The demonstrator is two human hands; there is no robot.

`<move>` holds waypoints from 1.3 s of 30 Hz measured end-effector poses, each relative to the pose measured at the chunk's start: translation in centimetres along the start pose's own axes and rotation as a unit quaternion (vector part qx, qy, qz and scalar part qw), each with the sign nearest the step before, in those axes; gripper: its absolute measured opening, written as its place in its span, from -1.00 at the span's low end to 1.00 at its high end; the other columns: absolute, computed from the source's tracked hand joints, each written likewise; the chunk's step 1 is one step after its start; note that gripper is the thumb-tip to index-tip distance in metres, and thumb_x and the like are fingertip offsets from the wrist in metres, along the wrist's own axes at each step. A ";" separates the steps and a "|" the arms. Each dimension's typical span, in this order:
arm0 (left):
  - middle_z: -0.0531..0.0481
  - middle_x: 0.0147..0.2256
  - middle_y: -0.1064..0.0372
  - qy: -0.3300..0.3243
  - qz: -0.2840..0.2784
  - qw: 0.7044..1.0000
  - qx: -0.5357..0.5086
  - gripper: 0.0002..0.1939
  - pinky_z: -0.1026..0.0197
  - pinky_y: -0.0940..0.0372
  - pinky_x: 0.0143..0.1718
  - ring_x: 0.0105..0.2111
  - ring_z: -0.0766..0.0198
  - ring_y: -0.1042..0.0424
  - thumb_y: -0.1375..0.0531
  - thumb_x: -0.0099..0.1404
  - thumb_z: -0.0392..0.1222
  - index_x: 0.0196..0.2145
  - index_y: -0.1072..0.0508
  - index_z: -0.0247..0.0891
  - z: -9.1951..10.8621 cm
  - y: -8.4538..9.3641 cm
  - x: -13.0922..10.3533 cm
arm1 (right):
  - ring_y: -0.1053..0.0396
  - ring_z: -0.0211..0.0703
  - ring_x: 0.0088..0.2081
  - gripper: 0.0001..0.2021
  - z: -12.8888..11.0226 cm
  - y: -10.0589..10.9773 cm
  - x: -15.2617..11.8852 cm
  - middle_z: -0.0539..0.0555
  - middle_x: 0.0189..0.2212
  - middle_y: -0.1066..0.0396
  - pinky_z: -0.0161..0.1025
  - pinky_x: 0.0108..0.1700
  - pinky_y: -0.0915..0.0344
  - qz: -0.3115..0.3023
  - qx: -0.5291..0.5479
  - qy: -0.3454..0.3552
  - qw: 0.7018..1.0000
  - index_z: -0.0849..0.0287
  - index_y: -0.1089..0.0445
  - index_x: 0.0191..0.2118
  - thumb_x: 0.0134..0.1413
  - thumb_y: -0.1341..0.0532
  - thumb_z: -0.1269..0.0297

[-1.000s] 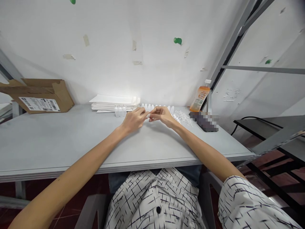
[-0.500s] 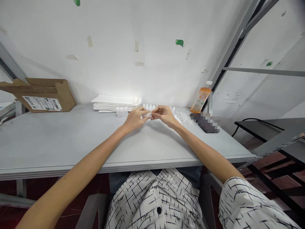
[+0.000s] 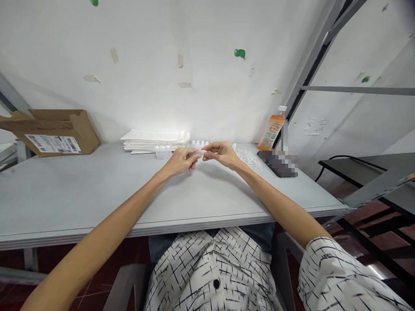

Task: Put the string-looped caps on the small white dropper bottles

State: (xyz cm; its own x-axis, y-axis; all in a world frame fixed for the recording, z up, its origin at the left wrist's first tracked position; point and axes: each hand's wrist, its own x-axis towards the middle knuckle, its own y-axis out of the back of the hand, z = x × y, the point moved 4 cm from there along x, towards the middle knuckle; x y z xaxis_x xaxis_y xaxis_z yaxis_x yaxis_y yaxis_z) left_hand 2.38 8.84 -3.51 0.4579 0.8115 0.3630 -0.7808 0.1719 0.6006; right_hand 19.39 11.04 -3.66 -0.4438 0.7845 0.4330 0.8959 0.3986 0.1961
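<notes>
A small translucent plastic bottle (image 3: 196, 152) lies on its side between the thumb and fingers of my left hand (image 3: 181, 161), above the table. My right hand (image 3: 221, 154) is pinched at the bottle's right end; whatever its fingertips hold is too small to make out. Several similar bottles (image 3: 163, 151) stand upright just left of my left hand. Behind my hands runs a row of more white bottles (image 3: 198, 144), partly hidden. Small white plastic pieces (image 3: 249, 159) lie in a loose pile to the right of my right hand.
A stack of white sheets (image 3: 154, 140) lies against the wall. An open cardboard box (image 3: 61, 134) sits at the far left of the grey table (image 3: 97, 190). At the right stand an orange drink bottle (image 3: 272, 128) and a dark, pixelated flat object (image 3: 279, 164).
My left hand has turned slightly and its lower fingers now show beneath the bottle. My right hand stays pinched at the bottle's end. The whole view has shifted a little.
</notes>
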 end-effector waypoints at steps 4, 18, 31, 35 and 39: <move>0.08 -0.62 -0.32 -0.012 -0.006 1.000 0.016 -0.68 0.31 -0.23 -0.49 -0.60 0.36 -0.36 -0.09 0.35 -0.06 -0.45 -0.46 -0.31 0.1 0.0 -0.1 | -0.52 -0.13 -0.37 -0.60 0.2 -0.1 0.0 0.08 -0.44 -0.51 -0.07 -0.18 -0.52 0.004 -0.017 0.012 1.000 0.28 -0.55 -0.30 -0.09 -0.45 -0.01; 0.08 -0.59 -0.27 -0.115 0.028 0.982 0.148 -0.72 0.28 -0.10 -0.46 -0.55 0.35 -0.21 -0.09 0.34 -0.16 -0.50 -0.42 -0.29 0.2 -0.1 0.1 | -0.52 -0.15 -0.44 -0.56 0.6 -0.8 -0.4 0.05 -0.51 -0.48 -0.08 -0.24 -0.55 0.056 0.020 -0.015 0.998 0.26 -0.48 -0.41 -0.20 -0.48 -0.06; 0.00 -0.44 -0.39 -0.123 0.086 0.978 0.148 -0.68 0.25 -0.25 -0.41 -0.50 0.31 -0.30 -0.09 0.39 -0.04 -0.18 -0.55 -0.29 -0.7 -0.9 0.5 | -0.52 -0.15 -0.39 -0.66 -0.9 0.3 0.0 0.07 -0.44 -0.45 0.00 -0.15 -0.57 0.027 0.024 -0.037 0.999 0.27 -0.52 -0.40 -0.08 -0.45 0.05; -0.02 -0.41 -0.39 -0.125 0.103 0.973 0.167 -0.67 0.24 -0.26 -0.40 -0.48 0.29 -0.31 -0.09 0.40 -0.03 -0.14 -0.55 -0.27 -1.2 -0.8 0.5 | -0.54 -0.09 -0.37 -0.73 -0.8 0.3 -0.1 0.13 -0.41 -0.50 0.04 -0.17 -0.56 -0.008 0.019 -0.067 0.998 0.29 -0.54 -0.29 -0.04 -0.43 0.17; -0.06 -0.35 -0.43 -0.134 0.108 0.966 0.194 -0.67 0.24 -0.25 -0.39 -0.43 0.26 -0.33 -0.08 0.42 -0.03 -0.12 -0.55 -0.26 -1.2 -0.9 0.5 | -0.55 -0.07 -0.39 -0.71 -0.8 0.4 -0.2 0.15 -0.41 -0.53 0.05 -0.18 -0.56 -0.017 0.015 -0.081 0.997 0.30 -0.52 -0.23 -0.07 -0.45 0.23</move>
State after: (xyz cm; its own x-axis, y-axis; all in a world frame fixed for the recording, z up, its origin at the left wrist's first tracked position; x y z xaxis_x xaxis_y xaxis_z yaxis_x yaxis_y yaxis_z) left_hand 2.76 9.78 -4.75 0.4358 0.6222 0.6503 -0.6764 -0.2502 0.6927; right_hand 19.81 10.66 -3.01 -0.4725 0.8359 0.2795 0.8809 0.4374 0.1808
